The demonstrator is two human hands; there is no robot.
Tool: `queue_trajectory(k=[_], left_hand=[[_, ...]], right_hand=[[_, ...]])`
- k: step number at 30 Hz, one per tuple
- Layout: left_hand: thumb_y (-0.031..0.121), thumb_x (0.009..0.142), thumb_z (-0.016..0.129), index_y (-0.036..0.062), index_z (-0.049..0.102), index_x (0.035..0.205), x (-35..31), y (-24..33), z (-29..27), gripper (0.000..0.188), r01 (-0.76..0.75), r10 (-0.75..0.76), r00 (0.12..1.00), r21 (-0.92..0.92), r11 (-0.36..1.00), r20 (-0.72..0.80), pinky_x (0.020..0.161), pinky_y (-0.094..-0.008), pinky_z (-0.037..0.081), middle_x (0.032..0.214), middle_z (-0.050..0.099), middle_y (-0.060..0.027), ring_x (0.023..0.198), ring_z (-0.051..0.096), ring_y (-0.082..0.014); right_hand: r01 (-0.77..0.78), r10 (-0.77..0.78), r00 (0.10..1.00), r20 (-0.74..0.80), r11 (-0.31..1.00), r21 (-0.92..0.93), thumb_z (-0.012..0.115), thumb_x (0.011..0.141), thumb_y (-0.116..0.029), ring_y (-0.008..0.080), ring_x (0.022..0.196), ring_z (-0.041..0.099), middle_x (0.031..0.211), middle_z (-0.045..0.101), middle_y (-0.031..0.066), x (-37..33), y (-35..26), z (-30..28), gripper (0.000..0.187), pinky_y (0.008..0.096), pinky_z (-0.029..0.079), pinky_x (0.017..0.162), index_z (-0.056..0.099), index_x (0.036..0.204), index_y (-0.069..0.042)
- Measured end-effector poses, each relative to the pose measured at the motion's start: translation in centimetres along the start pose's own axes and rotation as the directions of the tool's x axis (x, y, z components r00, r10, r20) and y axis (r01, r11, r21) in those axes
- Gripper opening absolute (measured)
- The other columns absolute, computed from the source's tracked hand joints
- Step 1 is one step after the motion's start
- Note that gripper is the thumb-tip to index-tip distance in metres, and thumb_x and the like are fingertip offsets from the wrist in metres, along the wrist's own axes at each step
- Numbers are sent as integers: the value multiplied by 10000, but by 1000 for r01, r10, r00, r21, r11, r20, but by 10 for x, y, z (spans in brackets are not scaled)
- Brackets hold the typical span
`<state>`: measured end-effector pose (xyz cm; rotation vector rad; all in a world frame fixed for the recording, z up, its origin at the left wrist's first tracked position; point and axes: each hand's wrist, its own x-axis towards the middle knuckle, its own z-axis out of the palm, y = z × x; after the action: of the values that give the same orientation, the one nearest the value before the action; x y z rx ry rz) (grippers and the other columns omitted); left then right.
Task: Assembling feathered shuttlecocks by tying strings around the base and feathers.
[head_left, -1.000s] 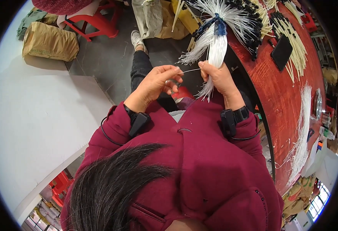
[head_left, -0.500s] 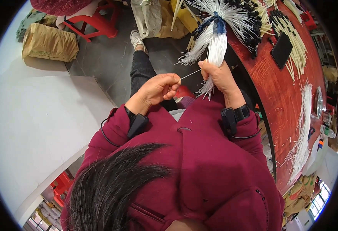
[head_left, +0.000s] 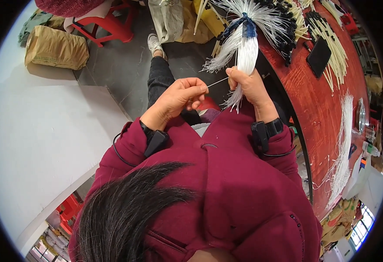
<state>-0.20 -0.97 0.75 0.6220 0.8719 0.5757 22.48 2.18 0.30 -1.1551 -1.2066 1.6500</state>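
My right hand (head_left: pixel 249 85) is wrapped round a thick bundle of white strands (head_left: pixel 247 54), its loose ends hanging out below the fist. A strip of dark blue cloth (head_left: pixel 245 27) ties the bundle higher up, where more strands fan out over the table edge. To the left, my left hand (head_left: pixel 183 97) pinches the end of one thin white strand (head_left: pixel 217 82) between thumb and forefinger. That strand runs taut from the pinch to the right hand's fingers. What the strands are made of I cannot tell.
On the red-brown table (head_left: pixel 307 107) at the right lie a black phone (head_left: pixel 318 57), cream sticks with black ends (head_left: pixel 336 52) and a long heap of white strands (head_left: pixel 342 144). A white board (head_left: pixel 51 144) stands at the left. Beyond are a brown paper bag (head_left: pixel 57 48) and a red stool (head_left: pixel 113 25).
My left hand has shifted slightly up and to the right, still pinching a thin strand. The right hand holds the bundle in nearly the same place.
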Motion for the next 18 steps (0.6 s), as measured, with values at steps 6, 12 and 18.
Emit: queue_trajectory(k=[6, 12, 18], left_hand=[[189, 908, 579, 59, 583, 848, -7, -3, 0, 143, -56, 46, 994, 103, 993, 97, 434, -172, 368, 651, 568, 7, 469, 501, -57], [191, 896, 587, 59, 580, 832, 1, 5, -16, 148, -114, 113, 993, 127, 985, 15, 446, -172, 355, 649, 560, 2, 492, 508, -57], [157, 879, 611, 43, 612, 915, 10, 36, -51, 120, -123, 198, 921, 234, 965, -335, 489, -202, 420, 735, 595, -8, 581, 545, -84]], right_hand=[[-32, 32, 999, -15, 998, -50, 602, 849, -145, 98, 493, 472, 550, 516, 15, 1, 0, -2, 247, 249, 366, 493, 537, 624, -68], [-9, 17, 996, -87, 996, 85, 640, 851, -187, 103, 529, 523, 595, 559, 15, 1, -8, 11, 226, 244, 420, 519, 578, 678, -55], [-72, 73, 997, -10, 992, 108, 644, 858, -198, 103, 553, 542, 609, 565, 10, 1, -2, 0, 215, 265, 447, 525, 586, 709, -54]])
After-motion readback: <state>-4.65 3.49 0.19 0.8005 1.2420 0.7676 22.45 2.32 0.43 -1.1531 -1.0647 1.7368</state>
